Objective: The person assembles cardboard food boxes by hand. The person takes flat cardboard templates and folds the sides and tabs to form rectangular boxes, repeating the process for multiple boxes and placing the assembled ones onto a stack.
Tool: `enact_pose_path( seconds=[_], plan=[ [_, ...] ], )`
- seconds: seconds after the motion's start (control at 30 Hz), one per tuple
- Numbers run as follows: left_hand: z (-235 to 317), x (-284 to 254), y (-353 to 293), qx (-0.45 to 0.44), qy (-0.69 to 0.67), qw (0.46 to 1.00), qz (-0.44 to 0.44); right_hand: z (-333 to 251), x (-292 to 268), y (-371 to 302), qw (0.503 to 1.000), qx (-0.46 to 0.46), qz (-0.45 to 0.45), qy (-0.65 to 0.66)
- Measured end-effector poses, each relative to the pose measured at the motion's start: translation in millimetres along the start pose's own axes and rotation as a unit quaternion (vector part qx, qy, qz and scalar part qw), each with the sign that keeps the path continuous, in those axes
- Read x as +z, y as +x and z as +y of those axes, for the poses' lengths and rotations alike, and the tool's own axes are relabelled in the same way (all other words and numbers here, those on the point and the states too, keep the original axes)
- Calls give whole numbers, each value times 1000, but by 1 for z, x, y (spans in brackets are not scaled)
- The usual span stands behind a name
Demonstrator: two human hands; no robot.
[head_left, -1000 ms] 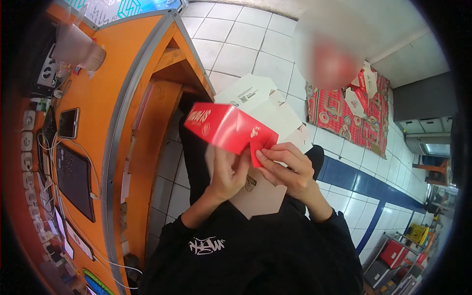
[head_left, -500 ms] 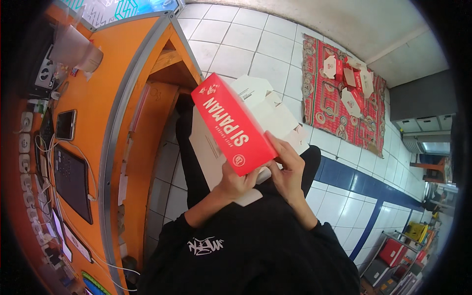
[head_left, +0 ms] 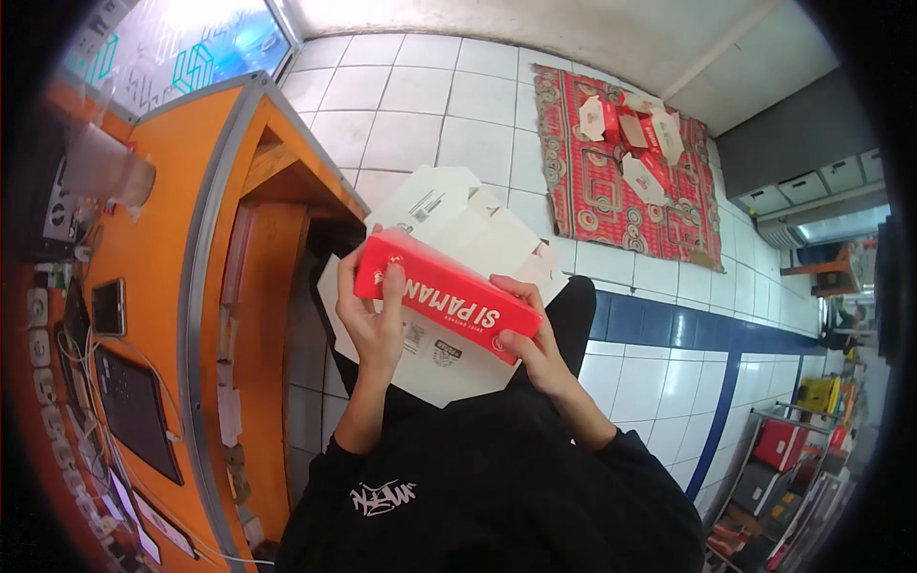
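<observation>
The red box (head_left: 444, 296) was at the frame's centre, sloping down to the right, above white card (head_left: 449, 379) spread across the lap; the left hand (head_left: 371, 310) pinched its left end, thumb on the printed face; the right hand (head_left: 531, 346) pinched its right end, thumb on that face, a finger on the upper edge; too hard a press from either thumb could have dented the walls; a loosened grip could have dropped the box onto the card; shifting legs could have slid the card to the floor (head_left: 411, 91).
</observation>
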State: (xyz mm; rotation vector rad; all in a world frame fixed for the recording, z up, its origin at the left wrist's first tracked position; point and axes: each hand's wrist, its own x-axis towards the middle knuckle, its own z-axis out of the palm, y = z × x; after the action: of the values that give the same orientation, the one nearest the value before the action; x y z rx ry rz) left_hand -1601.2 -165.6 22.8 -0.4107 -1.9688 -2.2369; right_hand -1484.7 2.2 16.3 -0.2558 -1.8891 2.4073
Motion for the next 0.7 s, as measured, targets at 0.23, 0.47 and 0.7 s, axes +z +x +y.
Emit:
enact_pose_path(
  seconds=[0.23, 0.47, 0.7],
  plan=[
    [-23, 14, -11, 8, 93, 992, -83, 23, -155, 48, 932, -70, 330, 131],
    [-44, -4, -13, -128, -19, 990, -62, 143, -155, 83, 854, 37, 227, -467],
    [-59, -5, -43, -205, -38, 974, -93, 177, -127, 107, 681, 107, 166, -705]
  ],
)
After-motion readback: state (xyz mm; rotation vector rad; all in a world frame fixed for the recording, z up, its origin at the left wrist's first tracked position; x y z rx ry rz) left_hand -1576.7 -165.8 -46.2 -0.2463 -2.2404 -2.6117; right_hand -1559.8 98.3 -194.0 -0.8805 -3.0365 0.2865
